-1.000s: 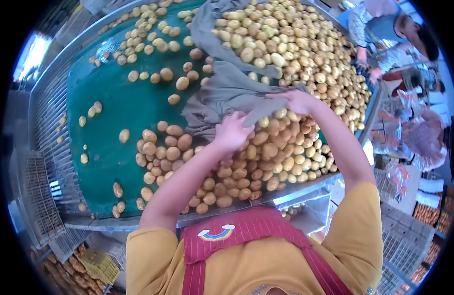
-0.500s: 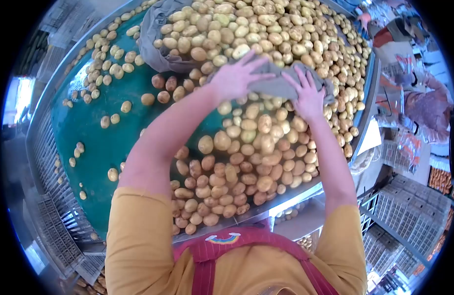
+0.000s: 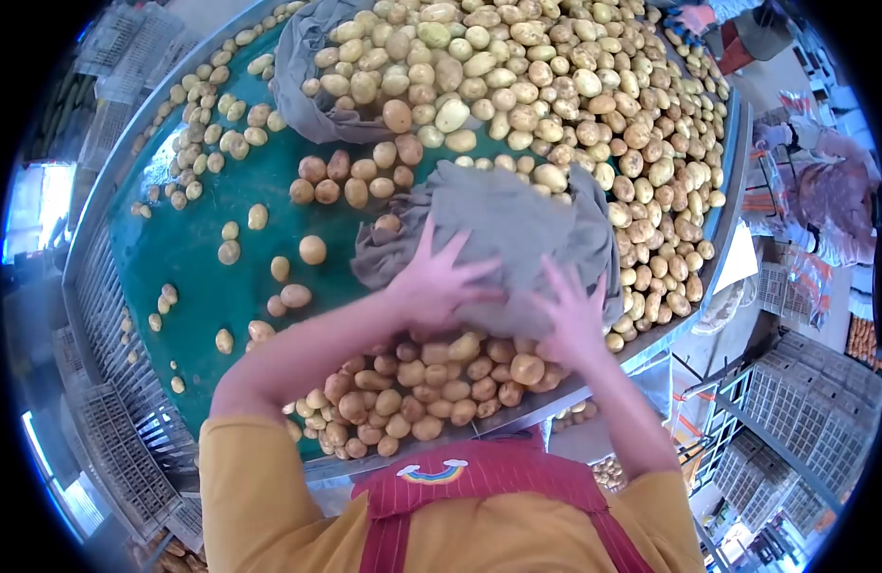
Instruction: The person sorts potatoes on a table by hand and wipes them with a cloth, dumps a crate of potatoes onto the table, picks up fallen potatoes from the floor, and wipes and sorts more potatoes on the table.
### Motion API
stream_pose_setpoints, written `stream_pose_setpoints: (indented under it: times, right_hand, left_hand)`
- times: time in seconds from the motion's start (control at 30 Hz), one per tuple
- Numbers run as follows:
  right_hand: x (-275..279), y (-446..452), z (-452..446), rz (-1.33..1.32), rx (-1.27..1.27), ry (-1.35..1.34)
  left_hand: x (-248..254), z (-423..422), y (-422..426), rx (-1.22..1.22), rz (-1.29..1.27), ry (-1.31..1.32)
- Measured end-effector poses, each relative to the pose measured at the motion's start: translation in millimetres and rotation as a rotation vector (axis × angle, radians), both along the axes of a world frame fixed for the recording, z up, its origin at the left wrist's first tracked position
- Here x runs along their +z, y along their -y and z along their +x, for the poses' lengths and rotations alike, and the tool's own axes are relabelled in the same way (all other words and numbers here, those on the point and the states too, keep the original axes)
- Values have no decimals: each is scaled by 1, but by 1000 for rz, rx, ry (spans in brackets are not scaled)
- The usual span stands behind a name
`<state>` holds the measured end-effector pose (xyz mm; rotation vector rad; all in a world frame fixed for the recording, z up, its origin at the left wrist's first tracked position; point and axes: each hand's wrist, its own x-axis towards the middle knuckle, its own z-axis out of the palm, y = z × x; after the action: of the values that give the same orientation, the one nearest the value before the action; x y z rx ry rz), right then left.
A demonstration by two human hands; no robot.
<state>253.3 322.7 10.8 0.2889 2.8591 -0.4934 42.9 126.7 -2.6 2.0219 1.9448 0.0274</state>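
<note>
A grey cloth [image 3: 503, 215] lies spread over the middle of the potato heap, hiding the potatoes under it. My left hand [image 3: 439, 285] rests on the cloth's near left part with its fingers spread. On the near right part lies my right hand [image 3: 576, 320], fingers also apart. Neither hand is closed around anything. Brown potatoes [image 3: 431, 392] are piled between the cloth and the table's near edge. Beyond the cloth a larger heap of potatoes [image 3: 517, 67] covers the far and right side.
The green sorting table [image 3: 207, 306] holds scattered potatoes at left and has a slatted side. A second grey cloth [image 3: 302, 72] lies at the heap's far left edge. Stacked crates [image 3: 794, 411] stand at lower right. Another person [image 3: 828, 191] is at the far right.
Both hands have come toward my body, and the grey cloth between them has come along and spread wider. Some potatoes near it have shifted, leaving green surface showing beyond the cloth.
</note>
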Motion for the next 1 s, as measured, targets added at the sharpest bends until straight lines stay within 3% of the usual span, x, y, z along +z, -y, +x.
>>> stream_pose_setpoints:
  times: [0.03,0.1,0.13,0.27,0.3,0.37,0.4,0.47,0.57,0.7,0.73,0.8,0.93,1.0]
  right_hand:
    - [-10,-18,-17,13,-28,-37]
    - [-26,-56,-62,168,-112,-207]
    - [-43,-84,-85,253,-133,-217]
    - [-32,-103,-150,190,-266,-253]
    - [-23,-84,-148,166,-253,-239]
    - [-6,-44,-123,233,-101,-54]
    - [-25,-23,-93,311,15,-147]
    - [6,25,-47,220,73,47]
    - [34,47,-3,-31,78,113]
    - [4,-2,-6,15,52,154]
    - [-10,-23,-14,143,62,42]
    - [-23,-65,-41,348,45,-39]
    - [-33,-97,-109,461,-84,-185]
    - [-53,-77,-127,311,-257,-271]
  left_hand:
    - [-2,-18,-24,-10,-18,-54]
    - [-20,-56,-67,93,243,-145]
    - [-28,-73,-92,151,203,-212]
    - [-33,-121,-119,303,470,-208]
    - [-40,-120,-106,268,432,-330]
    - [-31,-94,-61,272,359,-125]
    - [-24,-78,-35,272,323,-31]
    - [-16,-39,18,227,156,100]
    - [13,16,62,199,-56,191]
    - [0,7,11,145,-60,101]
    - [-8,-6,-15,125,-46,45]
    - [-31,-39,-69,181,197,46]
    - [-61,-88,-119,259,384,-79]
    - [-61,-95,-109,365,277,-221]
